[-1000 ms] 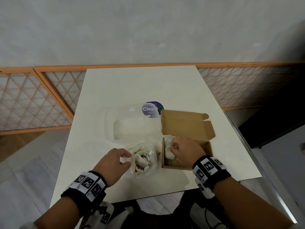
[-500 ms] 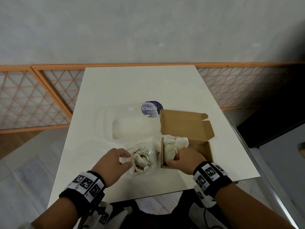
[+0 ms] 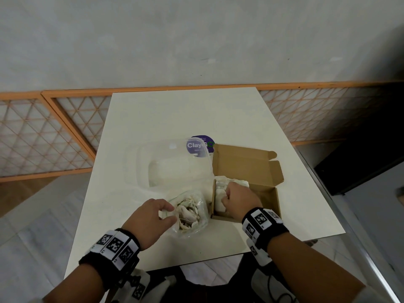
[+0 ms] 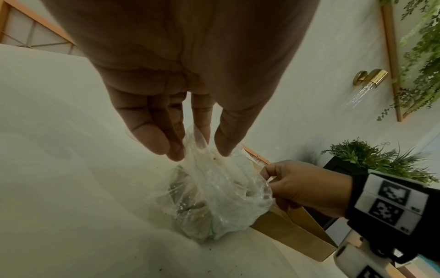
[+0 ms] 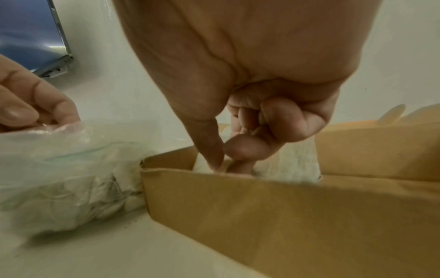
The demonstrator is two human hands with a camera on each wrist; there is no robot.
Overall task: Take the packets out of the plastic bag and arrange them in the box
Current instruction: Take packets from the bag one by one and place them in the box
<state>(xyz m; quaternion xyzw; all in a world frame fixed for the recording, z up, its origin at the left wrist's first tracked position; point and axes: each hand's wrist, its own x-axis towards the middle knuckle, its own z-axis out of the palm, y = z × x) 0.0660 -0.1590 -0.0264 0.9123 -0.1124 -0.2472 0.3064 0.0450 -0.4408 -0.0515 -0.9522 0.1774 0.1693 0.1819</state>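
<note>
The left hand [image 3: 146, 221] is pinching the rim of the clear plastic bag [image 3: 189, 213] between thumb and fingertips [image 4: 175, 150], holding its mouth open; the white packets [image 3: 188, 212] still inside are lying just beyond those fingertips. The right hand [image 3: 239, 199] is reaching into the brown cardboard box [image 3: 270, 199], its fingers [image 5: 240, 148] curled and its thumb pressing down into the white packets [image 3: 220, 186] stacked at the box's left end (whether it is pinching one cannot be told). The box is sitting right beside the bag, lid flap standing open beyond the knuckles. A clear plastic container [image 3: 175, 162] is lying farther out on the white table [image 3: 185, 114].
</note>
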